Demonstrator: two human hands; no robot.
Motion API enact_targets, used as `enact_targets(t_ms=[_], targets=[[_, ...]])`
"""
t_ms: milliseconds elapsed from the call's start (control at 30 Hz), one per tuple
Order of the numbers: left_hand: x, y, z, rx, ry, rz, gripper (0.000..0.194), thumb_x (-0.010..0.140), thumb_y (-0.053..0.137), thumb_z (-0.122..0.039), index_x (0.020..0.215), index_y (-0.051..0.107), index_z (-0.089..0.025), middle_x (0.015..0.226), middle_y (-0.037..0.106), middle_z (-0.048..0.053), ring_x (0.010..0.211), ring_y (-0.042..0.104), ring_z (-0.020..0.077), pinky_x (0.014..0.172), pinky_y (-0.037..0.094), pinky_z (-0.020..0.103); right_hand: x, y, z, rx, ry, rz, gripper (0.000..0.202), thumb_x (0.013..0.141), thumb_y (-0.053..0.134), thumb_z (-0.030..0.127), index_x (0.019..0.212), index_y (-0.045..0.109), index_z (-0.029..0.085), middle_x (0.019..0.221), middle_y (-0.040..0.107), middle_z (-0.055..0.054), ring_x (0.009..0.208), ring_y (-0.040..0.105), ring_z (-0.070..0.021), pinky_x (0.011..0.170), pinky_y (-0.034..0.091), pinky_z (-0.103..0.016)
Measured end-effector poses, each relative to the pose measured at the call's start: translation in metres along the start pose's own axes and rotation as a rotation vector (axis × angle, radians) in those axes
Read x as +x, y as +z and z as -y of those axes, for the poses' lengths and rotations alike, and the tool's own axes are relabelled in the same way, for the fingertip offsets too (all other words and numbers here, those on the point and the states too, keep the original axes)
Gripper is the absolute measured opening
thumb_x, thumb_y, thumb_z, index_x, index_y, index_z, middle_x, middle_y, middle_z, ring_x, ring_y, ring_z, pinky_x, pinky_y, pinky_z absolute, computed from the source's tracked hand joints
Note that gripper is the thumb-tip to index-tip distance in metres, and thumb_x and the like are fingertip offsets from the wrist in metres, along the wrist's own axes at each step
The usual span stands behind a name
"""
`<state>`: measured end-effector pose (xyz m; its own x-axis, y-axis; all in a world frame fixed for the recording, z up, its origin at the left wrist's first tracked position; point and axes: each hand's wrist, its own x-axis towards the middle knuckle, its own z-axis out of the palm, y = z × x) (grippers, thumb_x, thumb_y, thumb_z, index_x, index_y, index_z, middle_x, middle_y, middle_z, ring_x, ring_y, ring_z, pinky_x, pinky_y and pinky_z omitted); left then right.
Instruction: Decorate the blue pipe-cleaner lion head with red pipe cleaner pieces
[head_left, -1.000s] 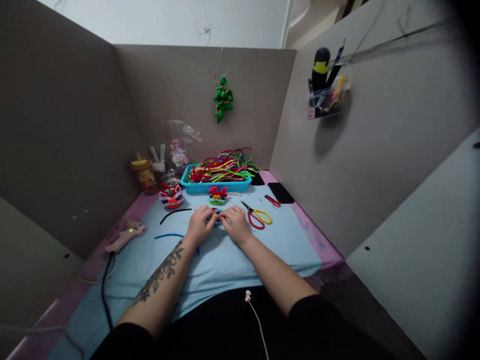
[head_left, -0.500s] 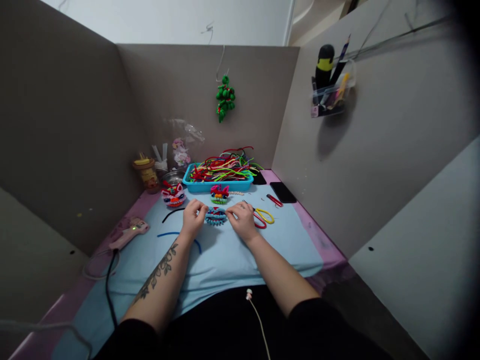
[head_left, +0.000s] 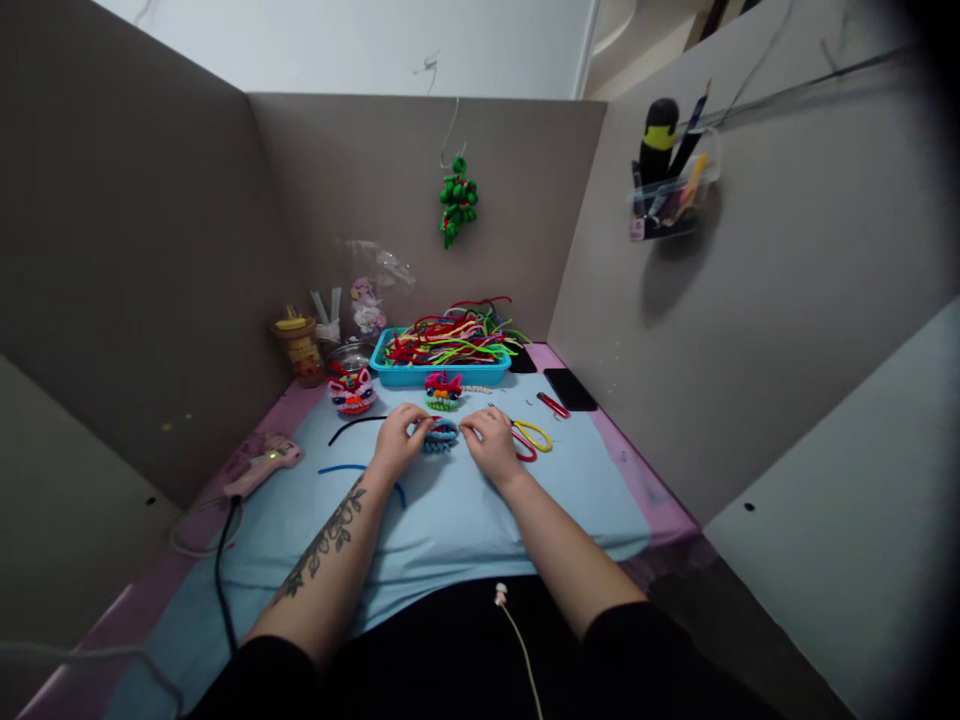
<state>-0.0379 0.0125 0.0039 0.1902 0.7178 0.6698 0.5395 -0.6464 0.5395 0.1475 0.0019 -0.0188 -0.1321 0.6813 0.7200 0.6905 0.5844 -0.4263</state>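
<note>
A small blue piece of twisted pipe cleaner (head_left: 440, 436) with some red at its top sits between my hands over the light blue cloth (head_left: 465, 530). My left hand (head_left: 403, 436) is pinched on its left side, the fingers partly covering it. At the right edge of the piece, my right hand (head_left: 489, 440) is closed, thumb and fingertips together. A black stem (head_left: 349, 427) and a blue stem (head_left: 341, 468) lie by my left hand. Behind the piece stands a pink, blue and green figure (head_left: 443, 391); a red and pink one (head_left: 352, 392) is further left.
Yellow and red scissors (head_left: 534, 436), a red cutter (head_left: 553, 405) and a black phone (head_left: 570, 389) lie to the right. At the back is a blue tray (head_left: 442, 376) of colourful stems. A pink glue gun (head_left: 264, 466) rests left. Grey panels (head_left: 517, 200) enclose the table.
My left hand has shifted slightly right and now covers more of the blue piece's left side. The whole view has moved a little.
</note>
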Motion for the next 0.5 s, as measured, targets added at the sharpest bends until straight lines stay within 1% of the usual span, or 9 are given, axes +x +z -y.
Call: enact_targets(t_ms=[67, 100, 167, 233, 267, 300, 367, 433, 500], targets=[[0.001, -0.003, -0.001, -0.02, 0.012, 0.007, 0.014, 0.081, 0.053, -0.023, 0.069, 0.059, -0.019, 0.07, 0.057, 0.002, 0.07, 0.054, 0.0154, 0.067, 0.043, 0.028, 0.0, -0.001, -0.001, -0.009, -0.011, 0.012, 0.01, 0.084, 0.057, 0.019, 0.078, 0.065, 0.023, 0.08, 0.067, -0.001, 0.087, 0.053, -0.0192, 0.082, 0.034, -0.033], [0.002, -0.007, 0.0, -0.027, 0.005, -0.012, 0.015, 0.08, 0.054, -0.022, 0.066, 0.058, -0.019, 0.068, 0.057, 0.002, 0.068, 0.053, 0.0152, 0.065, 0.043, 0.028, 0.001, -0.001, -0.003, -0.012, -0.01, 0.011, 0.011, 0.084, 0.057, 0.019, 0.078, 0.065, 0.023, 0.08, 0.067, -0.001, 0.087, 0.053, -0.0191, 0.082, 0.034, -0.033], [0.004, -0.014, 0.004, -0.019, -0.029, -0.096, 0.016, 0.078, 0.055, -0.022, 0.062, 0.056, -0.019, 0.064, 0.055, 0.001, 0.065, 0.052, 0.0148, 0.062, 0.042, 0.027, 0.002, -0.004, -0.01, -0.017, 0.03, -0.031, 0.013, 0.084, 0.054, 0.017, 0.075, 0.063, 0.022, 0.078, 0.065, -0.002, 0.083, 0.053, -0.0188, 0.079, 0.036, -0.032], [0.005, -0.018, 0.01, 0.007, -0.063, -0.199, 0.017, 0.078, 0.056, -0.022, 0.061, 0.056, -0.019, 0.063, 0.055, 0.001, 0.063, 0.051, 0.0146, 0.062, 0.042, 0.027, 0.004, -0.006, -0.016, -0.025, 0.092, -0.103, 0.02, 0.085, 0.049, 0.017, 0.068, 0.059, 0.02, 0.071, 0.062, -0.003, 0.076, 0.052, -0.0186, 0.075, 0.037, -0.032], [0.004, -0.019, 0.011, 0.02, -0.069, -0.222, 0.016, 0.078, 0.056, -0.022, 0.063, 0.057, -0.019, 0.064, 0.056, 0.001, 0.064, 0.051, 0.0146, 0.062, 0.042, 0.027, 0.004, -0.006, -0.018, -0.027, 0.107, -0.129, 0.025, 0.087, 0.046, 0.018, 0.064, 0.056, 0.02, 0.068, 0.06, -0.003, 0.073, 0.051, -0.0186, 0.073, 0.038, -0.032], [0.003, -0.018, 0.012, 0.032, -0.065, -0.213, 0.015, 0.079, 0.056, -0.022, 0.065, 0.059, -0.019, 0.065, 0.058, 0.001, 0.064, 0.052, 0.0147, 0.062, 0.042, 0.027, 0.004, -0.006, -0.018, -0.03, 0.106, -0.146, 0.028, 0.088, 0.043, 0.019, 0.062, 0.055, 0.02, 0.066, 0.058, -0.004, 0.072, 0.05, -0.0189, 0.072, 0.038, -0.032], [0.0, -0.012, 0.009, 0.063, -0.039, -0.132, 0.014, 0.081, 0.055, -0.024, 0.07, 0.062, -0.019, 0.071, 0.061, 0.002, 0.068, 0.054, 0.0153, 0.066, 0.043, 0.028, 0.004, -0.005, -0.012, -0.033, 0.065, -0.161, 0.025, 0.088, 0.043, 0.02, 0.066, 0.055, 0.02, 0.071, 0.058, -0.005, 0.077, 0.05, -0.0201, 0.075, 0.038, -0.033], [-0.003, -0.003, 0.002, 0.111, -0.009, -0.043, 0.016, 0.084, 0.052, -0.024, 0.076, 0.064, -0.019, 0.077, 0.063, 0.004, 0.075, 0.057, 0.0167, 0.07, 0.044, 0.029, 0.002, -0.002, -0.001, -0.038, 0.001, -0.152, 0.011, 0.085, 0.048, 0.019, 0.081, 0.058, 0.019, 0.088, 0.061, -0.007, 0.09, 0.05, -0.0219, 0.083, 0.037, -0.036], [-0.007, 0.005, -0.005, 0.157, 0.016, 0.033, 0.017, 0.085, 0.05, -0.023, 0.078, 0.065, -0.019, 0.081, 0.064, 0.005, 0.079, 0.057, 0.0179, 0.074, 0.044, 0.031, 0.001, 0.002, 0.011, -0.062, -0.072, -0.079, 0.014, 0.083, 0.053, 0.019, 0.096, 0.059, 0.019, 0.1, 0.062, -0.008, 0.1, 0.048, -0.0231, 0.088, 0.033, -0.038]])
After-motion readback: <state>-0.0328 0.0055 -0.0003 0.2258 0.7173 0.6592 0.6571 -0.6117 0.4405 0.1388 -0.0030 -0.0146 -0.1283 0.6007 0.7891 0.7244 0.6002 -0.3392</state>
